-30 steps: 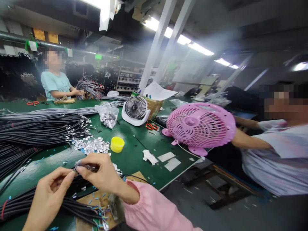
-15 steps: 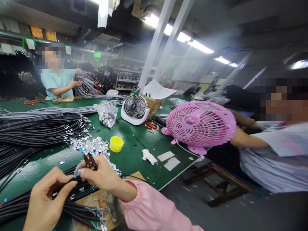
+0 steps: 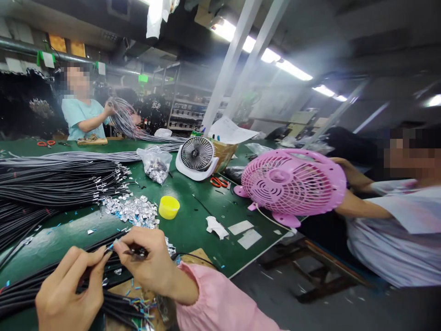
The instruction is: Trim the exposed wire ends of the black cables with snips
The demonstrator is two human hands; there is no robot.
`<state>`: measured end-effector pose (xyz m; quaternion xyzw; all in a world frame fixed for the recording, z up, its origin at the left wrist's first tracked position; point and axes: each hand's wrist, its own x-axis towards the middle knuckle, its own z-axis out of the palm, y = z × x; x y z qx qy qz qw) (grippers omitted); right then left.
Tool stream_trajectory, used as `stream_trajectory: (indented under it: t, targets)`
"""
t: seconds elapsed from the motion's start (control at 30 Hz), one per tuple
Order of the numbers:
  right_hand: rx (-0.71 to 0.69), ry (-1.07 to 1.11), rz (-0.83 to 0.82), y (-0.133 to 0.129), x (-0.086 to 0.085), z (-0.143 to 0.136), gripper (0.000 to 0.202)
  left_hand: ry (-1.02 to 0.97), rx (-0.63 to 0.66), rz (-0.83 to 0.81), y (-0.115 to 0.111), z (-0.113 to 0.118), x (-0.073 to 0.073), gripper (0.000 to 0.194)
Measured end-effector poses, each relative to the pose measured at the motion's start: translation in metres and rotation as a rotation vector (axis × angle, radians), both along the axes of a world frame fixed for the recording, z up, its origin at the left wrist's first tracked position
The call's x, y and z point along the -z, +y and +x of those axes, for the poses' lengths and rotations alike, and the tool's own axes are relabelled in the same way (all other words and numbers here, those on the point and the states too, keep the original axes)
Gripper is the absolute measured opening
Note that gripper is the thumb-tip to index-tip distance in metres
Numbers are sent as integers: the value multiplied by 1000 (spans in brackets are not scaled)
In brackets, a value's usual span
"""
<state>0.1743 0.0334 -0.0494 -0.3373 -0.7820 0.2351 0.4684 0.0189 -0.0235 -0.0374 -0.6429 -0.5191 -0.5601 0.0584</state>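
My left hand [image 3: 70, 287] pinches the end of a black cable, where a bit of blue [image 3: 110, 247] shows at the fingertips. My right hand [image 3: 148, 257], in a pink sleeve, is closed around dark metal snips [image 3: 139, 252]; its thumb and forefinger meet at that same blue bit. The two hands' fingertips nearly touch. Below them a bundle of black cables [image 3: 113, 303] lies with stripped, coloured wire ends over a brown board [image 3: 120, 290]. Foil scraps [image 3: 132, 209] are heaped just beyond my hands.
A yellow cup [image 3: 169, 207], a small white fan [image 3: 197, 156], red-handled scissors [image 3: 219, 182] and a large pink fan [image 3: 292, 184] stand or lie on the green table. More black cables [image 3: 51, 184] fill the left. One co-worker sits at right; another handles grey cables [image 3: 124, 115] across the table.
The snips, whose blades pointed up above my right hand, now lie lower within its fingers. The far co-worker's grey cables have been lifted. My view has shifted slightly.
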Motion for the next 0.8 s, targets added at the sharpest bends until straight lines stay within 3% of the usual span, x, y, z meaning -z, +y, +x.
stream_trajectory:
  t: [0.13,0.23,0.4,0.57,0.8]
  targets:
    - [-67,-53,85,0,13,-3,31,81,6,113,6,-7,6,23]
    - [-124,-43,67,2,17,-4,34,27,44,61,6,-8,4,19]
    - [-99,43,21,2,4,2,37,-185,70,45,3,-7,-3,14]
    - [-137,113,-59,-1,-8,5,30,-223,32,171,1,-5,-3,14]
    - [-199,164,-119,-2,-8,2,35,-196,-18,195,-2,-1,-2,18]
